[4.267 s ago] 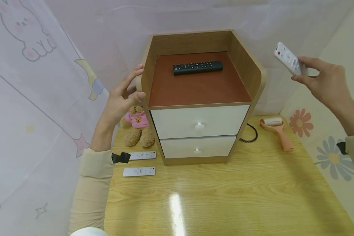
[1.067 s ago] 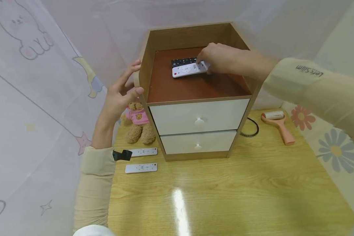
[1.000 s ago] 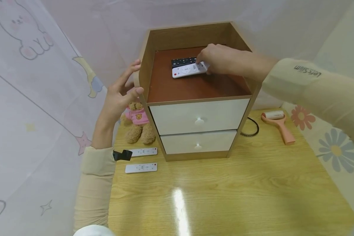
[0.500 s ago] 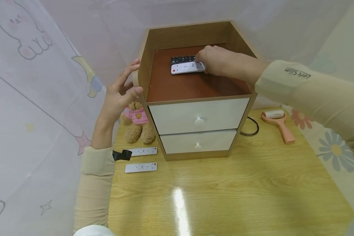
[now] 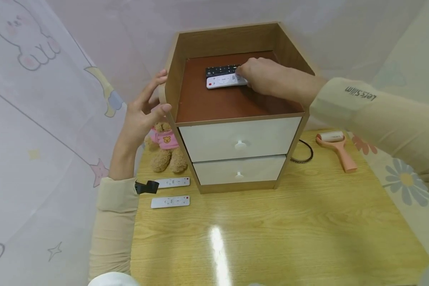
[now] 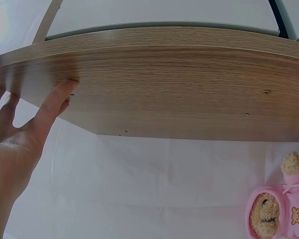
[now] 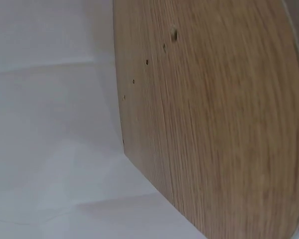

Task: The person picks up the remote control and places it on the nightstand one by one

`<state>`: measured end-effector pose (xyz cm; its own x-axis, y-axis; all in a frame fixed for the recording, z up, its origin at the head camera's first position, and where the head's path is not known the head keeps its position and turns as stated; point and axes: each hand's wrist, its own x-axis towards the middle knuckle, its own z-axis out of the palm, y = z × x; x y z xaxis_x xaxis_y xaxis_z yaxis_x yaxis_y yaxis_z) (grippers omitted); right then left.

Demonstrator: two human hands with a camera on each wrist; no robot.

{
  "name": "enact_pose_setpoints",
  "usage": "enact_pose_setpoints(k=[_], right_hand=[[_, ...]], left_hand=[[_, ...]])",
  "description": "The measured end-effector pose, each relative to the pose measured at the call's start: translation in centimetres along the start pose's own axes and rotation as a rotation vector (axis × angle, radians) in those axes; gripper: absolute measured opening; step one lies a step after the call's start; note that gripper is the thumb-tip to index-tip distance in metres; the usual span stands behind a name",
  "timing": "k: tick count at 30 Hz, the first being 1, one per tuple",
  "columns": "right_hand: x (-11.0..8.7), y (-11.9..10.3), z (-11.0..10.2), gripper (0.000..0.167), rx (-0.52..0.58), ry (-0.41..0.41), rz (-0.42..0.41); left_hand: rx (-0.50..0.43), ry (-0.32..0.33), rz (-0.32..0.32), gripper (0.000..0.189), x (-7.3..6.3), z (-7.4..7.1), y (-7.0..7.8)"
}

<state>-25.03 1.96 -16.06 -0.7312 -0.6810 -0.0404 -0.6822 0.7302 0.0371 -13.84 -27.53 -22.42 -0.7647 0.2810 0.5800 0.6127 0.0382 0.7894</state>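
Observation:
On the brown top of a small wooden cabinet, my right hand holds a white remote control by its right end. That remote lies just in front of a black remote control, nearly parallel to it; my fingers cover the right ends of both. My left hand rests against the cabinet's left side with its fingers extended. The left wrist view shows its fingertips touching the wooden side panel. Only the cabinet's outer right side and the wall fill the right wrist view; no hand appears there.
Two more white remotes, a rear one and a front one, lie on the wooden table left of the cabinet. A teddy bear sits behind them. A black coil and an orange lint roller lie to the right.
My right hand has carried the white remote from the air right of the cabinet down to its top. Over the last second the remote shifted slightly back and straightened alongside the black one. My left hand stays put.

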Motion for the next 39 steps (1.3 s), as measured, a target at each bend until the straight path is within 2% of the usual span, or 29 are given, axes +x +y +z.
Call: enact_pose_setpoints(k=[7,12,17,20,22,27,32,35,39], right_hand=[[0.0,-0.2,0.4,0.036,0.023,0.04,0.0],[-0.3,-0.4,0.3,0.036,-0.005,0.086,-0.032],[-3.0,-1.1,-0.4,0.039,0.058,0.178,-0.056],[-5.9,-1.3,-0.7,0.04,0.143,0.279,-0.074],[-7.8,-1.0,-0.5,0.039,0.197,0.396,-0.114],[-12.3,1.0,0.1,0.046,0.319,0.63,-0.133],[-15.0,3.9,2.2,0.05,0.438,0.773,-0.022],[-15.2,5.5,4.4,0.055,0.592,0.768,-0.041],[-15.1,7.1,6.9,0.07,0.743,0.678,-0.097]], left_hand=[[0.006,0.007,-0.005,0.054,-0.1,-0.3,0.3],[-0.008,0.022,-0.01,0.055,-0.3,-0.4,0.3],[0.006,0.009,-0.001,0.055,-0.2,-0.3,0.0],[0.023,0.0,0.001,0.055,-0.1,-0.1,-0.1],[0.032,-0.002,0.005,0.055,-0.1,0.0,-0.2],[0.06,-0.011,-0.005,0.053,0.0,0.4,-0.4],[0.064,-0.004,-0.057,0.054,-0.2,0.6,-0.5],[0.078,0.005,-0.062,0.054,-0.3,0.4,-0.4],[0.083,0.008,-0.064,0.055,-0.4,0.4,-0.4]])
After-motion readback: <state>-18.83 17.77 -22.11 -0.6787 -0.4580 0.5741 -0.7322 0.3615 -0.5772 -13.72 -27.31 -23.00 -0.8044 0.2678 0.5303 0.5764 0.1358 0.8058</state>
